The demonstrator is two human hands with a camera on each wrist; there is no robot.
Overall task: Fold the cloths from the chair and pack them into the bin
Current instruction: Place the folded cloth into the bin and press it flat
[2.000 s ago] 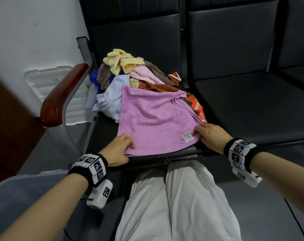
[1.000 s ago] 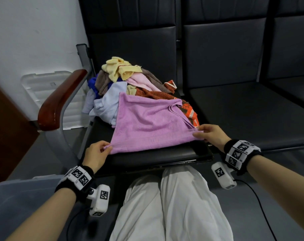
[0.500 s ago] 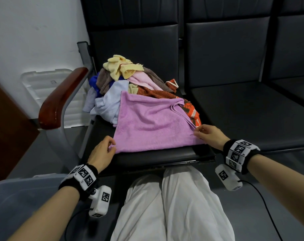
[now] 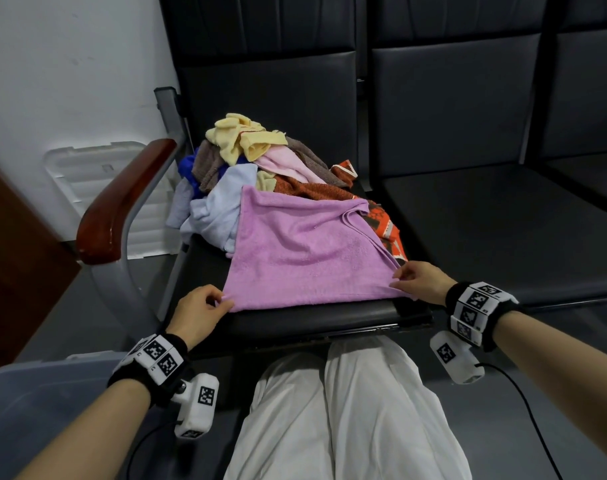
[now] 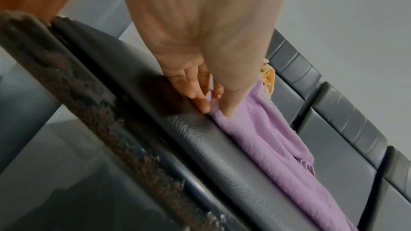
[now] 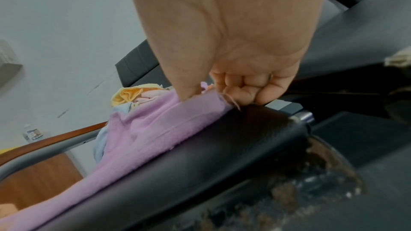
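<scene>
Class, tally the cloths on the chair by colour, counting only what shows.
Purple cloth: 1
Yellow cloth: 1
Pink cloth: 1
Light blue cloth: 1
Dark blue cloth: 1
Brown cloth: 1
Orange cloth: at least 1
Total: at least 7

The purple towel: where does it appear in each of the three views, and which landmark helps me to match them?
Head: purple towel lies mid-frame on the chair seat, corners pinched by the left hand and right hand.
Left wrist: towel runs from centre to lower right, below the fingers.
Right wrist: towel runs from centre to lower left.
Shared landmark: yellow cloth on the pile.
</scene>
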